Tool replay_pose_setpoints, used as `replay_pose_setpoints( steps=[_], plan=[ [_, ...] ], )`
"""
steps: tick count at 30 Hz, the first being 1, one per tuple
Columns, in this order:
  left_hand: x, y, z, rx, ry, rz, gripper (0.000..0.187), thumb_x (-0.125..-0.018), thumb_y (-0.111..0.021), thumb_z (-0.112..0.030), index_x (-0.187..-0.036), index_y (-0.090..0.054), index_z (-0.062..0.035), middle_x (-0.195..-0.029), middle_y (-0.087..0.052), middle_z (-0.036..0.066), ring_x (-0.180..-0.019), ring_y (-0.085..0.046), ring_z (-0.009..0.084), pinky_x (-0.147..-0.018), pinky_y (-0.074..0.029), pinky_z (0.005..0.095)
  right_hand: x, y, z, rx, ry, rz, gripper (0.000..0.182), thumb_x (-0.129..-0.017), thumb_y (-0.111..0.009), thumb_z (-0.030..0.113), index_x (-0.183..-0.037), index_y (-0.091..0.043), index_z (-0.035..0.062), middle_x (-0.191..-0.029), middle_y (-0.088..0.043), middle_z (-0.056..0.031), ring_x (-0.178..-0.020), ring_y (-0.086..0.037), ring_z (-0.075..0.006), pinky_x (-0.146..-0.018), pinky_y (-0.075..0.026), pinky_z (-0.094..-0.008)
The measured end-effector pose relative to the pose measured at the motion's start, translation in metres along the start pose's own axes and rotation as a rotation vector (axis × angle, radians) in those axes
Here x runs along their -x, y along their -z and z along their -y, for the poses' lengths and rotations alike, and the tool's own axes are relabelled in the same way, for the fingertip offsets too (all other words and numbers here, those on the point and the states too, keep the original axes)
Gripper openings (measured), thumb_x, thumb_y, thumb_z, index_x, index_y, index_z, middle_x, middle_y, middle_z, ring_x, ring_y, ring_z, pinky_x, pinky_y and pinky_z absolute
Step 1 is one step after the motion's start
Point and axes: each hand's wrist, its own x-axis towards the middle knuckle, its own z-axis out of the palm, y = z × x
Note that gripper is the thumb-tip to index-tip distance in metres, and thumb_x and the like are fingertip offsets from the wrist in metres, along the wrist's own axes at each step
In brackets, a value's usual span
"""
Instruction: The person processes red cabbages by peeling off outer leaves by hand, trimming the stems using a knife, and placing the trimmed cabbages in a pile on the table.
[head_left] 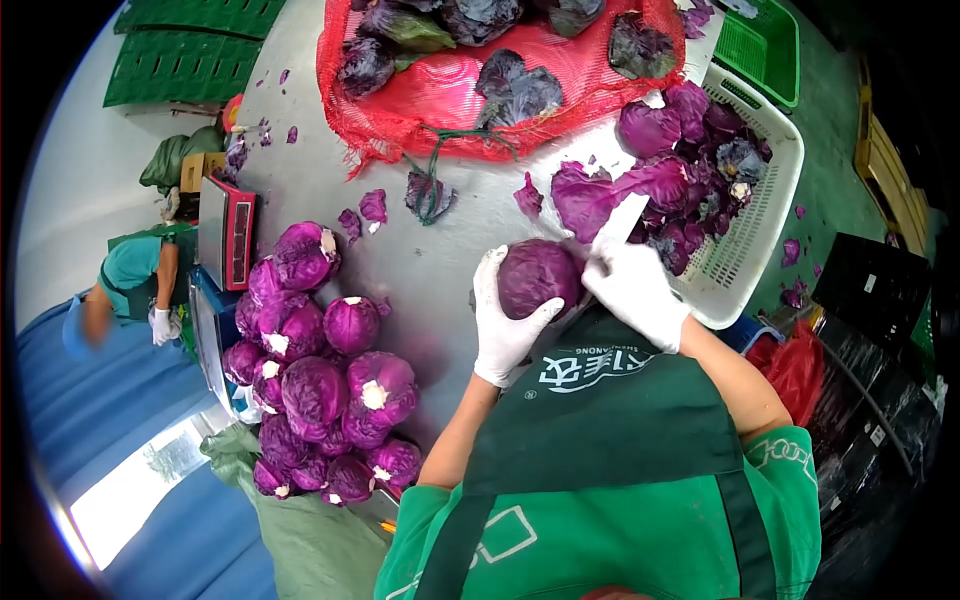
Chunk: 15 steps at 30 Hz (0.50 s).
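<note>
A red cabbage (540, 279) rests against the front of the apron, with my left hand (505, 318) wrapped round its left side. In white gloves, both hands are close to the cabbage. My right hand (632, 287) is closed at the cabbage's right side, around a knife whose pale, bright blade (621, 219) points up and away from me. The handle is hidden in the fist. Loose purple leaves (583, 200) lie just beyond the cabbage and blade.
Several trimmed cabbages (315, 395) are piled at left beside a red-framed scale (226, 233). A red mesh bag (440, 100) with dark cabbages lies at the back. A white basket (733, 290) of leaves stands at right. Another person (140, 275) is at far left.
</note>
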Motion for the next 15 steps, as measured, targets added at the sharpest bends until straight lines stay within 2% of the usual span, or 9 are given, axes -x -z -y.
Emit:
replay_pose_setpoints(
  steps=[1,2,3,5,8,9,11,12,15],
  plan=[
    [-0.002,0.002,0.004,0.078,0.038,-0.007,0.094,-0.07,-0.088,-0.024,-0.145,-0.036,-0.0026,-0.142,-0.043,0.015,-0.129,-0.047,0.0278,-0.109,-0.041,0.0402,-0.005,0.008,-0.01,-0.004,-0.07,-0.011,0.019,-0.082,-0.061,0.016,-0.088,-0.069,0.0011,-0.076,-0.067,-0.0208,-0.069,-0.069,-0.0334,-0.066,-0.054,-0.0387],
    [-0.003,0.005,0.008,0.183,0.084,-0.01,0.094,-0.07,-0.088,-0.024,-0.145,-0.036,-0.0025,-0.142,-0.043,0.015,-0.129,-0.047,0.0274,-0.109,-0.041,0.04,-0.01,0.014,-0.024,0.023,-0.056,-0.11,0.018,-0.082,-0.059,0.02,-0.084,-0.063,0.0025,-0.069,-0.063,-0.0215,-0.064,-0.064,-0.0385,-0.061,-0.052,-0.0462],
    [-0.004,0.009,0.01,0.284,0.122,-0.012,0.094,-0.071,-0.088,-0.024,-0.145,-0.036,-0.0024,-0.142,-0.043,0.014,-0.129,-0.048,0.027,-0.109,-0.041,0.0398,-0.016,0.024,-0.037,-0.05,-0.122,-0.233,0.017,-0.082,-0.059,0.019,-0.084,-0.064,0.0033,-0.068,-0.062,-0.021,-0.062,-0.064,-0.0358,-0.06,-0.051,-0.0436],
    [-0.007,0.017,0.01,0.436,0.154,-0.002,0.093,-0.071,-0.087,-0.021,-0.146,-0.035,-0.0024,-0.142,-0.044,0.014,-0.129,-0.048,0.0265,-0.109,-0.042,0.0397,-0.027,0.043,-0.076,-0.135,-0.241,-0.378,0.021,-0.085,-0.064,0.023,-0.082,-0.064,0.0017,-0.065,-0.062,-0.0154,-0.055,-0.061,-0.0225,-0.057,-0.048,-0.037],
    [-0.012,0.021,0.0,0.733,0.237,0.0,0.088,-0.076,-0.082,-0.024,-0.147,-0.034,-0.0053,-0.143,-0.043,0.013,-0.131,-0.046,0.028,-0.11,-0.042,0.043,-0.028,0.07,-0.053,-0.111,-0.27,-0.273,0.033,-0.09,-0.069,0.031,-0.079,-0.064,0.0008,-0.064,-0.06,-0.0115,-0.057,-0.059,-0.0151,-0.057,-0.046,-0.032],
    [-0.012,0.022,-0.011,0.735,0.227,0.006,0.088,-0.076,-0.082,-0.024,-0.147,-0.034,-0.0053,-0.143,-0.043,0.013,-0.131,-0.046,0.028,-0.11,-0.042,0.043,-0.029,0.062,-0.051,-0.171,-0.19,-0.21,0.03,-0.091,-0.068,0.033,-0.089,-0.07,0.0028,-0.065,-0.06,-0.0059,-0.057,-0.057,-0.0132,-0.056,-0.046,-0.031],
    [-0.01,0.024,-0.037,1.198,0.322,0.107,0.081,-0.082,-0.075,-0.033,-0.149,-0.034,-0.0105,-0.145,-0.042,0.012,-0.134,-0.045,0.0308,-0.112,-0.04,0.0481,-0.024,0.049,-0.026,-0.517,-0.104,-0.005,0.031,-0.094,-0.067,0.028,-0.115,-0.07,0.0058,-0.08,-0.065,0.0,-0.061,-0.056,-0.0057,-0.053,-0.043,-0.0224],
    [-0.009,0.02,-0.021,1.335,0.385,0.15,0.073,-0.089,-0.065,-0.043,-0.149,-0.035,-0.0148,-0.148,-0.04,0.012,-0.136,-0.043,0.0336,-0.112,-0.039,0.0518,-0.025,0.045,-0.014,-0.702,-0.195,0.135,0.034,-0.095,-0.066,0.027,-0.123,-0.066,0.0065,-0.081,-0.064,0.0012,-0.061,-0.055,-0.0049,-0.053,-0.043,-0.021],
    [-0.013,0.016,-0.043,1.693,0.58,0.204,0.07,-0.092,-0.059,-0.05,-0.148,-0.036,-0.0157,-0.149,-0.04,0.011,-0.136,-0.043,0.0333,-0.111,-0.039,0.0526,-0.022,0.027,0.0,-1.061,-0.29,0.414,0.043,-0.099,-0.059,0.033,-0.135,-0.059,0.0075,-0.074,-0.059,0.0058,-0.054,-0.047,-0.0007,-0.048,-0.037,-0.0161]
  ],
)
